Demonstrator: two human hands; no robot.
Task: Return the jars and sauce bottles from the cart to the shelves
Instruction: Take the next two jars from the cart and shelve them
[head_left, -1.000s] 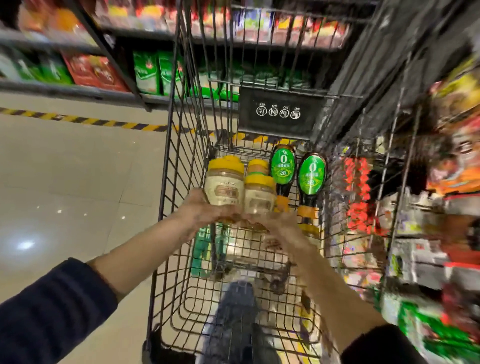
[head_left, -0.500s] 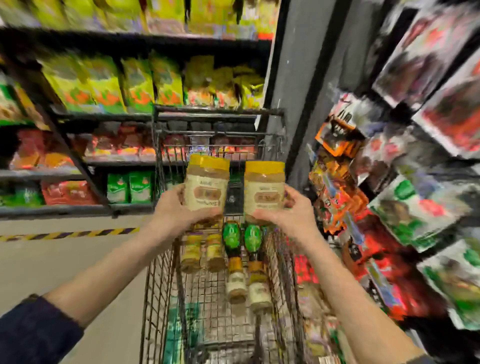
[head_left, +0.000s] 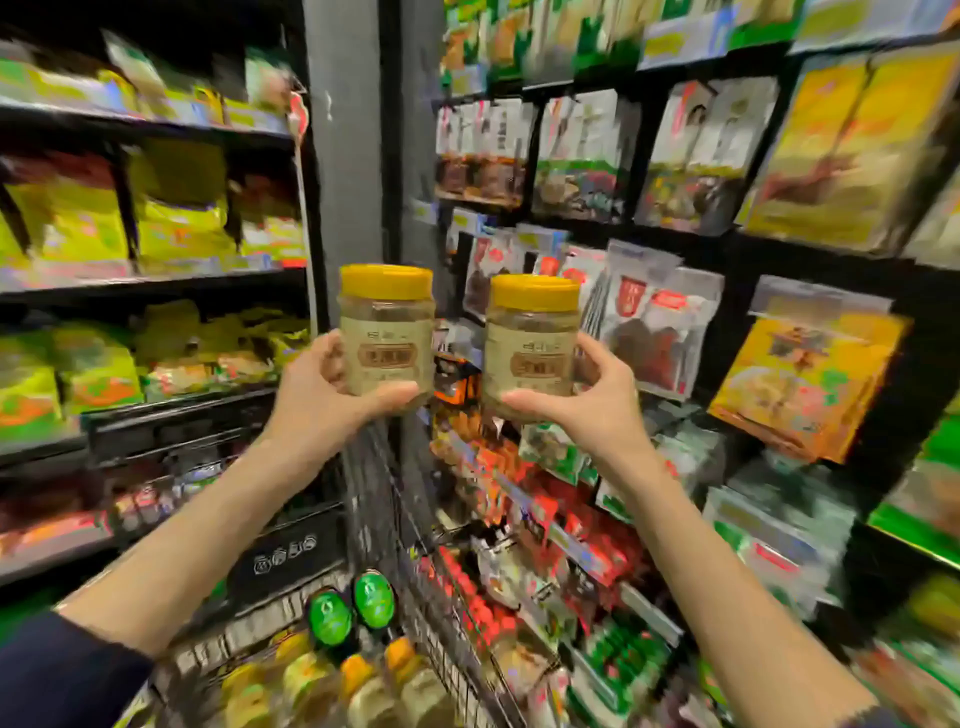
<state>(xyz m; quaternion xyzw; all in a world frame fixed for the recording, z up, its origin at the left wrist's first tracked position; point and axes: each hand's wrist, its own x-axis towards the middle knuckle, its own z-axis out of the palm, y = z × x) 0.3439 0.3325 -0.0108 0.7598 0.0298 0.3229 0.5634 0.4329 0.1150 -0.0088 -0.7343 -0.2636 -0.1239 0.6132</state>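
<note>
My left hand (head_left: 319, 400) grips a clear jar with a yellow lid (head_left: 387, 327) around its lower half. A matching yellow-lidded jar (head_left: 532, 338) is held upright in my right hand (head_left: 592, 405). Both jars are raised at chest height, side by side with a gap between them, in front of a grey pillar. Below them the wire cart (head_left: 431, 587) holds two sauce bottles with green labels (head_left: 353, 610) and several more yellow-lidded jars (head_left: 311, 680), blurred at the bottom edge.
Shelves with yellow and green snack bags (head_left: 171, 218) run along the left. On the right, hanging packets (head_left: 649, 332) and boxed goods fill racks close to my right arm. A grey pillar (head_left: 343, 156) stands between the two shelf runs.
Both hands have lifted the two jars out of the cart and higher. The view has swung up and to the right, toward the racks of hanging packets.
</note>
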